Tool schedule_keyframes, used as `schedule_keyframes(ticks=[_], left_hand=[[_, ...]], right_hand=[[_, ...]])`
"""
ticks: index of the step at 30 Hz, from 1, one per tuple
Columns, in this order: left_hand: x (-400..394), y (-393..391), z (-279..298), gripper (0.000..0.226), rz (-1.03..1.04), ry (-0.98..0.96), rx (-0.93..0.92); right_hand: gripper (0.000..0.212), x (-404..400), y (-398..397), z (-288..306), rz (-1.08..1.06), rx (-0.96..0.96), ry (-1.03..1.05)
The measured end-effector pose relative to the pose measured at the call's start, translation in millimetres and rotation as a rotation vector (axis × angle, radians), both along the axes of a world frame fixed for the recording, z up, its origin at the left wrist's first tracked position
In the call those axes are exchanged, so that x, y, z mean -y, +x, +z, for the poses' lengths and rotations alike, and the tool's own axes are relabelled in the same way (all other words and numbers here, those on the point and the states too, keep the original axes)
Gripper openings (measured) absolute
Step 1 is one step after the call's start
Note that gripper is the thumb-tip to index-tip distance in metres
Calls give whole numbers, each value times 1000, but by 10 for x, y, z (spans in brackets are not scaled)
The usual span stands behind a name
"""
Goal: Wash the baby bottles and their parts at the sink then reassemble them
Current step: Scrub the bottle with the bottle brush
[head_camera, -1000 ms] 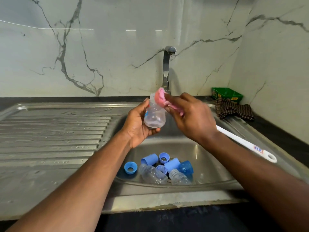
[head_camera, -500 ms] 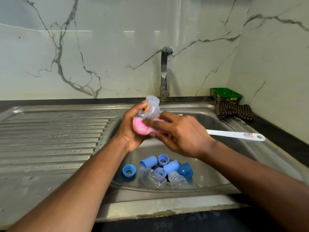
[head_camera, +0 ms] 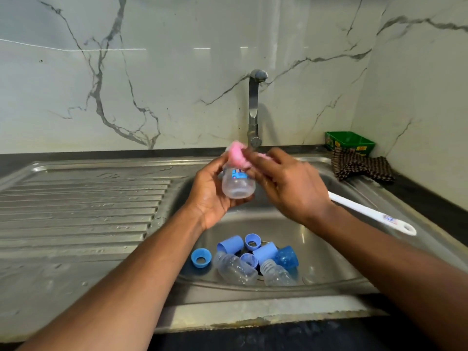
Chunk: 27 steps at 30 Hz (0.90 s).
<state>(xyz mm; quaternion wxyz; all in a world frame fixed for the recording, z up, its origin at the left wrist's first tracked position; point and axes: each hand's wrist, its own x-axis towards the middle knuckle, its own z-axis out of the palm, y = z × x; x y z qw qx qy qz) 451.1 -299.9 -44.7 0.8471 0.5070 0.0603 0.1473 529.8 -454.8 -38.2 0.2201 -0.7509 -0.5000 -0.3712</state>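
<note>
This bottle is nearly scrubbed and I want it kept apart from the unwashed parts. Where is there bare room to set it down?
The ribbed drainboard left of the basin is bare, though wet. The flat steel strip between those ribs and the front edge is free too. The basin floor is crowded near the front with blue caps, rings and two bottles. The right rim holds the white handle.

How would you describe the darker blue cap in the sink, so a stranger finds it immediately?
Look into the steel sink, at the pile of blue parts and clear bottles on its floor. The translucent dark blue cap lies at the pile's right edge, touching a light blue cap. Its neighbours are paler and opaque.
</note>
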Motion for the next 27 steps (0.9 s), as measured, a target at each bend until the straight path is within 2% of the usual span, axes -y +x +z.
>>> schedule_keyframes(ticks=[3,7,11,13,16,19,21,25,27], left_hand=[[-12,-18,14,34,-85,-18,23],[-15,-3,15,35,-109,-112,61],[-82,-16,-14,46,-71,-99,-5],[-90,-8,-6,41,-18,-67,-6],[-43,37,15,33,3,-39,27],[-43,7,10,35,-108,-34,-4],[-70,-36,17,40,-168,-50,-16],[-79,-7,11,32,-120,-74,49],[-55,4,-3,32,-135,-43,39]], right_hand=[[44,28,-191,-69,139,113,-159],[47,-26,-130,2,-20,27,-14],[44,-46,-273,-117,146,126,-196],[44,-55,-205,-72,46,132,-157],[44,-46,-59,32,-126,9,23],[45,7,-205,-93,58,84,-123],[44,29,-289,-141,86,168,-220],[46,3,-110,30,-122,31,22],[47,19,-132,-19,-59,45,0]])
